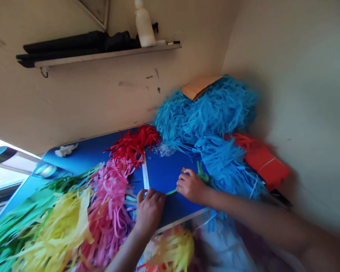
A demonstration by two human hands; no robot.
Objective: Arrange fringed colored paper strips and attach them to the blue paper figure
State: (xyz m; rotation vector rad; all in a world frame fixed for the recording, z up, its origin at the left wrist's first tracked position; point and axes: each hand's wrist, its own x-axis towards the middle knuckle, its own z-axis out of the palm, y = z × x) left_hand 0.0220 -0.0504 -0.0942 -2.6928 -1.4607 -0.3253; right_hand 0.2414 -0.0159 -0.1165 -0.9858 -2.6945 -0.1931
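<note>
A narrow green twist of fringed tissue paper (171, 192) is stretched between my two hands over the blue table (164, 172). My left hand (150, 209) is closed round one end, where pale blue-green strips stick out to its left. The other end is pinched in my right hand (193, 185), and green fringe shows just behind those fingers. Left of my left hand lies pink fringed paper (113, 196), with yellow fringed paper (59, 223) beyond it. Blue fringed paper (221, 155) lies just past my right hand.
A big blue fringe heap (206, 109) fills the back corner, a brown envelope (200, 87) on top. Red fringe (136, 141), green fringe (14, 223) and folded orange-red paper (268, 162) lie around. A wall shelf (107, 54) holds a white bottle (145, 28). A lamp (19, 160) stands left.
</note>
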